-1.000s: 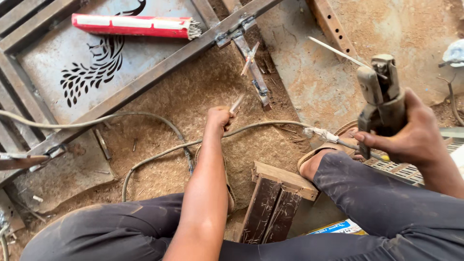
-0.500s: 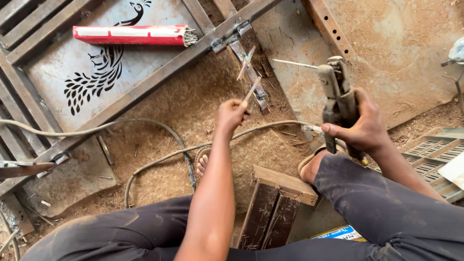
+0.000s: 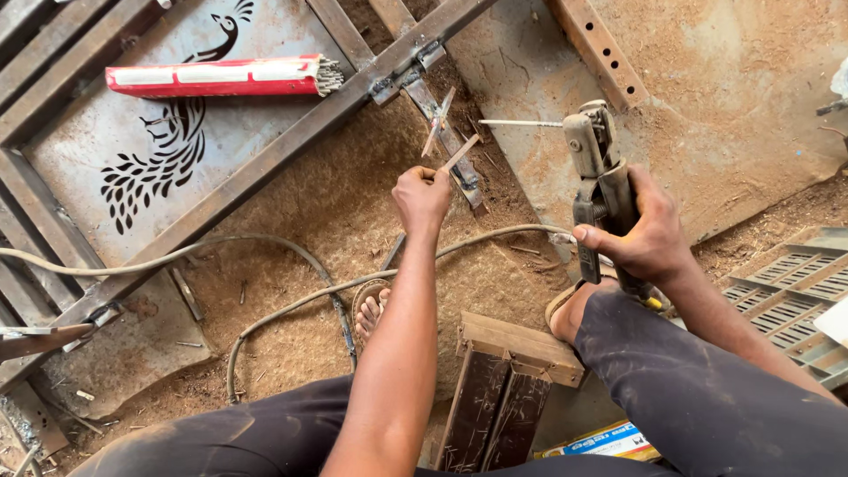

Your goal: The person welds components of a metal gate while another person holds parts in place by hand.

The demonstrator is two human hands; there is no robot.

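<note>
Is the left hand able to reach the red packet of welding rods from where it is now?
Probably yes. The left hand holds only a thin rod, and nothing stands between it and the red packet; the arm looks unblocked.

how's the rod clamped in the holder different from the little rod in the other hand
The long grey welding rod sits clamped in the dark metal electrode holder held by the right hand, lying level and pointing left. The short brownish rod piece is pinched bare in the left hand, tilted up to the right. The clamped rod is clearly longer and paler. Both are thin and straight.
</note>
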